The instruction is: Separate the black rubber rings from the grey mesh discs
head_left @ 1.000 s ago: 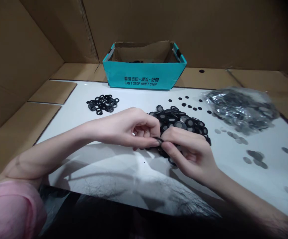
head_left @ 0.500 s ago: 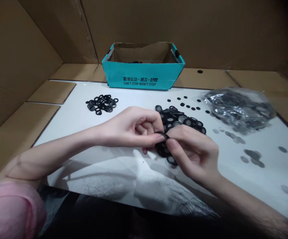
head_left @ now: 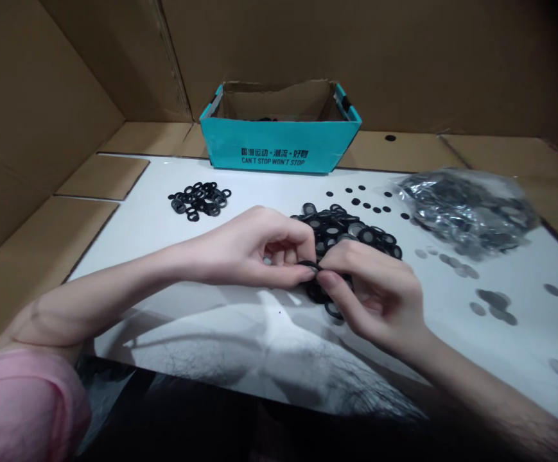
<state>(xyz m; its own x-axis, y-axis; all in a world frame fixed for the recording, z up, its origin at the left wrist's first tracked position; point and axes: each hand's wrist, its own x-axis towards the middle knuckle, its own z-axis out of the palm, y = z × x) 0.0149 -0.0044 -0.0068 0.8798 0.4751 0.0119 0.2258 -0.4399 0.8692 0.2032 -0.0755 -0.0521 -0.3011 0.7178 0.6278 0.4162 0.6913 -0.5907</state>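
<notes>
Between the thumb and fingers of my left hand (head_left: pixel 259 250) is a black rubber-like ring (head_left: pixel 309 264). The thumb and forefinger of my right hand (head_left: pixel 379 282) pinch the same ring from the other side, so the fingertips of both hands nearly meet. A small pale spot shows inside the curl of my left fingers; I cannot make out what it is. Behind and beneath the hands lies a heap of black rings with grey discs in their centres (head_left: pixel 332 230), partly hidden by my fingers.
Loose black rings (head_left: pixel 200 200) form a smaller pile at left. A turquoise box (head_left: pixel 281 144) stands at the back with dark pieces inside. At right are a clear plastic bag of discs (head_left: pixel 471 215), grey discs (head_left: pixel 495 301) and small black discs (head_left: pixel 366 206). Cardboard walls (head_left: pixel 356 58) surround the white tabletop (head_left: pixel 139 224).
Both hands stay at the ring, with finger positions slightly altered. My left fingers have drawn up, and a fingertip that showed below the thumb is out of sight. The view has shifted slightly.
</notes>
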